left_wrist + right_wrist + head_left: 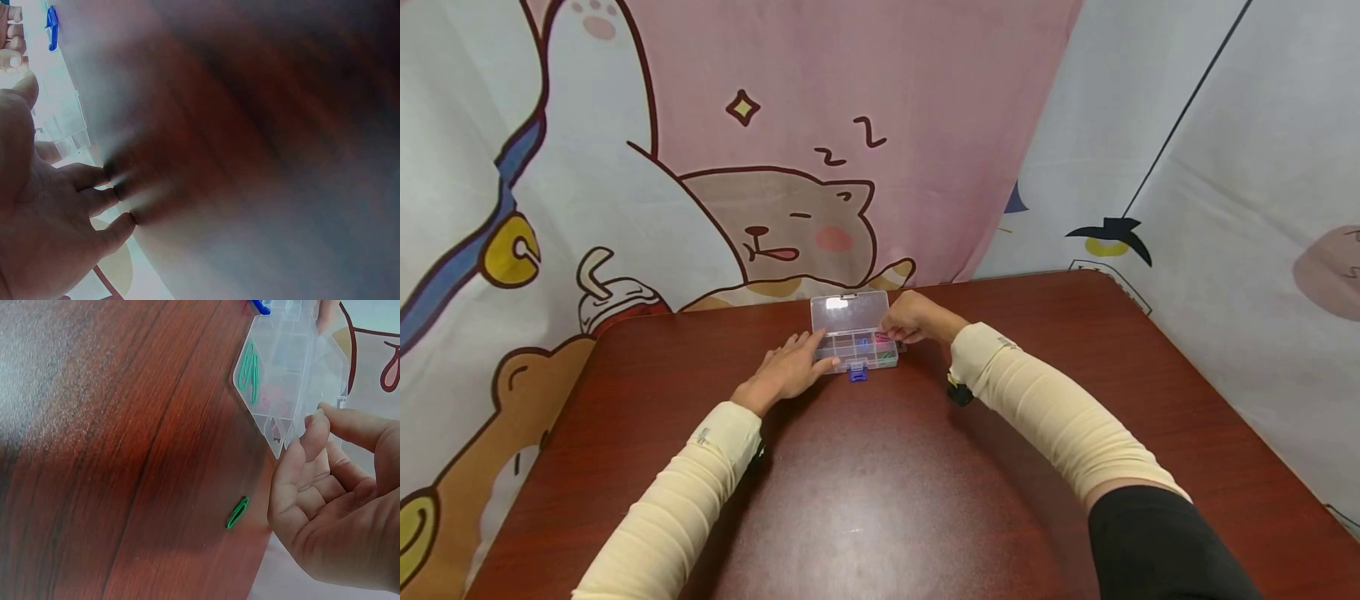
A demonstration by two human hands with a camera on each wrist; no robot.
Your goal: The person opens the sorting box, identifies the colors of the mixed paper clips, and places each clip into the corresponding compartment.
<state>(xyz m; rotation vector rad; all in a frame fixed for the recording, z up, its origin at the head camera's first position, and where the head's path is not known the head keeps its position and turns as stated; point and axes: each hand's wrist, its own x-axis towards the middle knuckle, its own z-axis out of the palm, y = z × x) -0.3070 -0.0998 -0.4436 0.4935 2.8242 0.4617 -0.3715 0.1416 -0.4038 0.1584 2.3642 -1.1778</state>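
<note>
A clear plastic compartment box (842,360) lies on the table with its lid (850,312) raised at the back. It holds pink paper clips (883,337) and green paper clips (249,372), plus a small blue item (862,342). My left hand (790,367) rests at the box's left end, fingers spread and thumb along the front. Curled fingers bring my right hand (912,317) to the right rear corner; in the right wrist view its thumb and forefinger tips meet there. Whether they pinch something, I cannot tell. A loose green paper clip (237,512) lies on the table beside that hand.
The dark reddish wooden table (865,500) reaches toward me and to both sides. A blue latch (857,372) sticks out from the box's front. Behind the table hangs a cloth (925,125) with cartoon animals, close to the raised lid.
</note>
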